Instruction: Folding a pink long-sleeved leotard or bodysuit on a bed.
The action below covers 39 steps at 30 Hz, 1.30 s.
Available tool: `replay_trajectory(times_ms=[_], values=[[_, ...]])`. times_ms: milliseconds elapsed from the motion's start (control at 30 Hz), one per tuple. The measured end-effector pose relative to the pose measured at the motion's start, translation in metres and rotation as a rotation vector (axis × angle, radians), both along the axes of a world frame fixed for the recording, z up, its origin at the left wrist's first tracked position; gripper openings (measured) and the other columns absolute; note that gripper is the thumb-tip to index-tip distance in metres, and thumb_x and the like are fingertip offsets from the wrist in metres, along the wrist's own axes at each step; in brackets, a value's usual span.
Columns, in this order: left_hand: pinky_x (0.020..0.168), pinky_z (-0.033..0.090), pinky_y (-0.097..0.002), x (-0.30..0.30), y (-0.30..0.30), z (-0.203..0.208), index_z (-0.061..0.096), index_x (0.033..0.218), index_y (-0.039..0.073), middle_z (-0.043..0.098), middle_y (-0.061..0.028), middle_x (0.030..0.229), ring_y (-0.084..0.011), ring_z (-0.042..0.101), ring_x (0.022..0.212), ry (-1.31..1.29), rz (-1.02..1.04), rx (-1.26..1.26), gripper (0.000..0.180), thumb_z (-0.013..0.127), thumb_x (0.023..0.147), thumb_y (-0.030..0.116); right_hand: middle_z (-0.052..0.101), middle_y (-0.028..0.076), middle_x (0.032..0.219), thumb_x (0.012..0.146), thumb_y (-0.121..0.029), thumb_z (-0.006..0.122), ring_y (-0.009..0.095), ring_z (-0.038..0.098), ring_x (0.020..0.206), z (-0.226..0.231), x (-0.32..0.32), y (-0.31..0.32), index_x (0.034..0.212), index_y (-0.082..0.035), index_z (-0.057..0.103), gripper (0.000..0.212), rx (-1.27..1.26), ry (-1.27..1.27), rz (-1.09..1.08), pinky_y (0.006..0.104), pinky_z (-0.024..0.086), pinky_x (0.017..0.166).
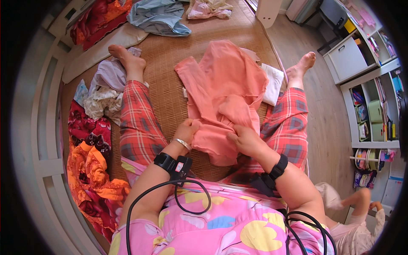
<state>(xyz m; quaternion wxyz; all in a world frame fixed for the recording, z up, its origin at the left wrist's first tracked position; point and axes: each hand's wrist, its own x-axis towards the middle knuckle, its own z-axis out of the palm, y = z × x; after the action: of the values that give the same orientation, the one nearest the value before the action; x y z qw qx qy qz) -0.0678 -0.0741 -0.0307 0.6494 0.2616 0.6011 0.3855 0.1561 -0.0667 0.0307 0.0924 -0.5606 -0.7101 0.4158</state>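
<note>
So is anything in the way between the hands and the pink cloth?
Nothing I can see. The left hand and right hand both hold the pink cloth. The black cable loops below them in the picture, not between.

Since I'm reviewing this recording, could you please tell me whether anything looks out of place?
A black cable looks odd, looping loosely over the pink patterned top, near the salmon-pink garment being handled; it might snag. Nothing visible looks spilled.
</note>
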Motion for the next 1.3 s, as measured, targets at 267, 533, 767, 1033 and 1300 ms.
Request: replay_trajectory(times_ms=[267, 533, 767, 1033, 1300], values=[[0.069, 0.052, -0.0356, 0.001, -0.01, 0.017, 0.053, 0.101, -0.002, 0.06, -0.0123, 0.089, -0.0236, 0.062, 0.078, -0.429, -0.031, -0.269, 0.024, 0.051, 0.082, 0.012, 0.061, 0.019, 0.082, 0.079, -0.035, 0.056, 0.035, 0.058, 0.079, 0.028, -0.037, 0.017, 0.084, -0.003, 0.058, 0.032, 0.135, -0.13, 0.033, 0.0409, 0.044, 0.069], [0.068, 0.05, -0.0341, 0.005, 0.014, 0.001, 0.055, 0.102, -0.003, 0.061, -0.014, 0.093, -0.0233, 0.061, 0.078, -0.122, 0.032, -0.176, 0.034, 0.052, 0.085, 0.025, 0.059, 0.021, 0.074, 0.081, -0.032, 0.056, 0.035, 0.057, 0.07, -0.006, -0.036, 0.015, 0.081, -0.001, 0.059, 0.031, 0.047, 0.228, -0.205, 0.0406, 0.043, 0.063], [0.062, 0.045, -0.0372, 0.011, 0.023, -0.024, 0.06, 0.088, -0.006, 0.062, -0.0196, 0.078, -0.0277, 0.059, 0.066, 0.532, -0.102, -0.067, 0.043, 0.051, 0.082, 0.035, 0.055, 0.024, 0.064, 0.083, -0.042, 0.051, 0.036, 0.056, 0.061, 0.015, -0.037, 0.008, 0.068, 0.001, 0.06, 0.046, -0.081, 0.188, -0.068, 0.0419, 0.043, 0.058], [0.062, 0.043, -0.0379, -0.009, 0.032, 0.009, 0.062, 0.077, -0.005, 0.058, -0.022, 0.066, -0.031, 0.058, 0.063, 0.729, 0.01, 0.093, 0.045, 0.05, 0.082, 0.038, 0.054, 0.007, 0.056, 0.087, -0.036, 0.051, 0.011, 0.05, 0.053, 0.038, -0.015, -0.005, 0.075, 0.003, 0.062, 0.042, -0.237, 0.19, -0.019, 0.0284, 0.041, 0.049], [0.058, 0.044, -0.0316, -0.011, 0.022, 0.039, 0.061, 0.08, -0.001, 0.062, -0.007, 0.071, -0.0156, 0.056, 0.062, 0.468, 0.058, 0.046, 0.033, 0.052, 0.084, 0.03, 0.054, 0.003, 0.056, 0.088, -0.034, 0.051, 0.012, 0.052, 0.052, 0.031, -0.001, -0.009, 0.073, 0.001, 0.06, 0.039, -0.526, 0.198, -0.03, 0.0282, 0.042, 0.049]])
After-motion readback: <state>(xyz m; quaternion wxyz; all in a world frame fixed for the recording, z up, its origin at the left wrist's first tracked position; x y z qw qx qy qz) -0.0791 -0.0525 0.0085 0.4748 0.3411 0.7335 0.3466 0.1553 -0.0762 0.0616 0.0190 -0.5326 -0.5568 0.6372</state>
